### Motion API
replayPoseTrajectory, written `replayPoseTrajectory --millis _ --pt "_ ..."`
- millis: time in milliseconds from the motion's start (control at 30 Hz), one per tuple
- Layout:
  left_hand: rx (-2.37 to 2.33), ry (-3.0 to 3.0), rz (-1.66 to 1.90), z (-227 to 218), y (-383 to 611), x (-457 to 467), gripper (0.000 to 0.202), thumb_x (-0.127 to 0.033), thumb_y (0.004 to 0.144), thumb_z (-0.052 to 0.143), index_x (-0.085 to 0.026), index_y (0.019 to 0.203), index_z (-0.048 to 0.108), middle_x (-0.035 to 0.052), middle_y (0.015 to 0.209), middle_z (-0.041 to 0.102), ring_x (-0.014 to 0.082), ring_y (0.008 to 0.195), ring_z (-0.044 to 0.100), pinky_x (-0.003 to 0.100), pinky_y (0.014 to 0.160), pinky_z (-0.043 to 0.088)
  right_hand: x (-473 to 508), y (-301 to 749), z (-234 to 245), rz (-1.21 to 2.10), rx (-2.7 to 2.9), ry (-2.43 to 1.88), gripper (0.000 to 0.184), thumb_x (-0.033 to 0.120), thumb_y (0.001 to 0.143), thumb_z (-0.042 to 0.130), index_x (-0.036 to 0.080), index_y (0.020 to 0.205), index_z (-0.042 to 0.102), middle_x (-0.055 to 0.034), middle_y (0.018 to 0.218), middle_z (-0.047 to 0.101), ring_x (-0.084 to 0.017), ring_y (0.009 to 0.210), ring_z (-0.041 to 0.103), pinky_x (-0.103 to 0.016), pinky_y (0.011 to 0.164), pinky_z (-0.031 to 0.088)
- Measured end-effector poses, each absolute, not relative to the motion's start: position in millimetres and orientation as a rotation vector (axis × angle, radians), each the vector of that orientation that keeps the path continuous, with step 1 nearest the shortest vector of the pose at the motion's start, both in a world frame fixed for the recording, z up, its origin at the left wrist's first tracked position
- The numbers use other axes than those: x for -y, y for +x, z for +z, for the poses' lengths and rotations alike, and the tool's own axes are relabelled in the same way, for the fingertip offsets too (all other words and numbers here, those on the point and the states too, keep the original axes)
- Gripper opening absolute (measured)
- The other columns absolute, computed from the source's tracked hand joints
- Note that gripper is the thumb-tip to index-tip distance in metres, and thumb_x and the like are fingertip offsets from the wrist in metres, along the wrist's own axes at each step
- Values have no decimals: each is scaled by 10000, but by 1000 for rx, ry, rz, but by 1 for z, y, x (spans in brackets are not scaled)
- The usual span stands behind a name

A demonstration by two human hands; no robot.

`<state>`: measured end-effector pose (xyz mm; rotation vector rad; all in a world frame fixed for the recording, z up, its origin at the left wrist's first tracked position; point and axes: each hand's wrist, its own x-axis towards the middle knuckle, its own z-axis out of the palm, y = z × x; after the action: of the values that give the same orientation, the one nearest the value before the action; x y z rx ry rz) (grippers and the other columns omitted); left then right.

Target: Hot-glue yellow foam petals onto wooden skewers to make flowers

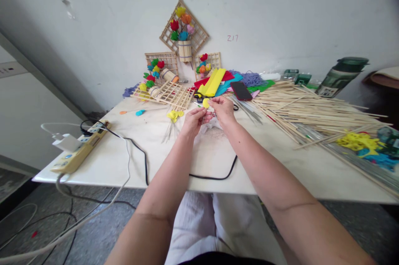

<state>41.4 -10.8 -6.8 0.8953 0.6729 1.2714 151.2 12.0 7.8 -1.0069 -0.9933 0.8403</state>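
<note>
A small round yellow petal [205, 102] is held up above the table between my hands. My left hand [195, 120] is closed at the petal's lower edge; whether it grips the petal or a thin wire under it is hard to see. From the other side, my right hand [223, 110] pinches the petal's right edge between thumb and finger. Just left of my hands lies a bunch of yellow petals on wires [174, 116]. Behind them are folded yellow sheets [213, 82] and black-handled scissors [202, 98], partly covered.
Stick lattices with colourful flowers [184, 28] stand against the wall. Many thin wooden sticks [299, 107] spread on the right, near a phone [241, 90] and a dark green bottle [342, 77]. A power strip [79, 148] sits left, its black cable crossing the table's front.
</note>
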Motion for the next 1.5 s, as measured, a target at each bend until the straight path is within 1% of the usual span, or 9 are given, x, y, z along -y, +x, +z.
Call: replayPoseTrajectory --millis 133,267,400,500,733,867,1200,1367,1500 --pt "-684 886 1273 -6 41 12 62 -105 744 622 -98 804 606 58 670 687 102 524 630 188 521 479 -13 152 6 804 1011 -996 195 289 552 692 178 635 555 54 577 507 -89 552 447 -228 542 372" --pt "-674 865 1278 -5 41 12 47 -91 755 602 -101 801 604 60 667 689 102 525 630 188 525 480 -10 151 8 818 976 -1012 265 352 555 707 181 682 550 46 615 515 -94 574 458 -227 536 378" --pt "-682 869 1278 -5 40 11 54 -110 749 625 -103 802 612 50 675 689 94 535 630 184 542 484 -5 149 11 923 952 -1024 285 389 562 697 182 693 550 45 597 517 -92 534 452 -230 493 369" --pt "-665 867 1290 -7 39 9 58 -114 749 625 -101 804 619 53 680 691 102 544 636 192 548 489 -3 149 12 965 934 -1028 285 436 597 662 184 645 538 39 569 530 -82 482 426 -233 466 356" --pt "-643 858 1304 -8 38 7 54 -113 749 624 -97 800 626 54 678 690 101 543 637 189 542 486 -2 148 11 988 947 -1060 218 325 560 675 179 524 516 58 439 473 -75 423 396 -233 447 329" --pt "-658 870 1297 -8 38 9 60 -123 739 642 -99 792 626 47 663 681 97 536 632 190 549 484 -1 148 11 975 968 -1040 188 293 559 668 175 518 528 65 420 457 -71 415 385 -232 452 324" --pt "-672 861 1295 -8 39 9 49 -114 750 620 -103 798 622 49 656 680 101 531 628 203 553 485 -3 148 13 945 990 -1005 210 327 567 678 169 530 545 55 455 467 -73 443 392 -230 455 321" --pt "-684 851 1288 -8 39 10 32 -106 749 615 -102 780 618 50 645 677 100 526 626 201 552 478 2 147 17 955 1004 -986 244 354 563 701 167 537 546 64 453 439 -64 440 360 -227 453 315" --pt "-672 853 1287 -8 40 10 51 -98 751 603 -98 798 622 55 653 680 103 523 627 204 548 474 2 147 17 966 994 -998 250 338 553 703 167 506 526 65 436 419 -64 435 355 -229 451 316"
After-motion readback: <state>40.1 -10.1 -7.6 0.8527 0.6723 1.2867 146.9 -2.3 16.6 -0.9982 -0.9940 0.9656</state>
